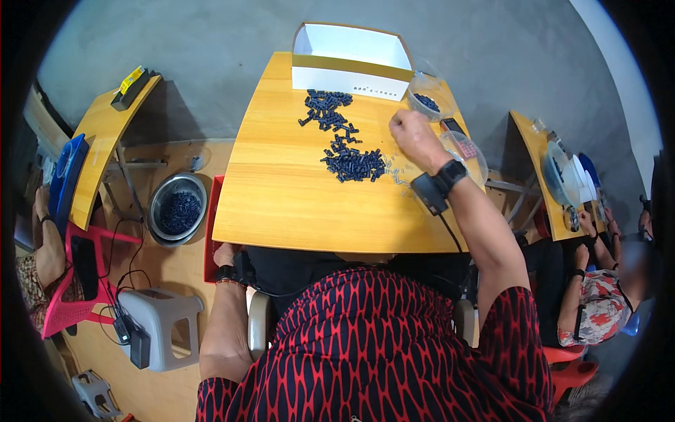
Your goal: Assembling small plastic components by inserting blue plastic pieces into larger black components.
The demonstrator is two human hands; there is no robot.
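My right hand [416, 136] is above the right side of the wooden table [274, 204]. Its fingers are curled together, and whatever they may hold is hidden. Left of it lies a pile of small dark plastic pieces [355, 165], with a looser pile of the same pieces [327, 109] farther back. Small clear bits [398, 172] are scattered near my right wrist. Just beyond the hand stands a clear tub [441, 91] with dark pieces inside. My left hand [226, 254] is low at the table's front left corner, beside a red box [216, 200]; its fingers are mostly hidden.
An open white box with gold trim [351, 81] stands at the table's back edge. A clear container [472, 151] is at the right edge. On the floor are a metal bowl of dark pieces [156, 211] and a grey stool [162, 309] with cables. Other people sit at both sides.
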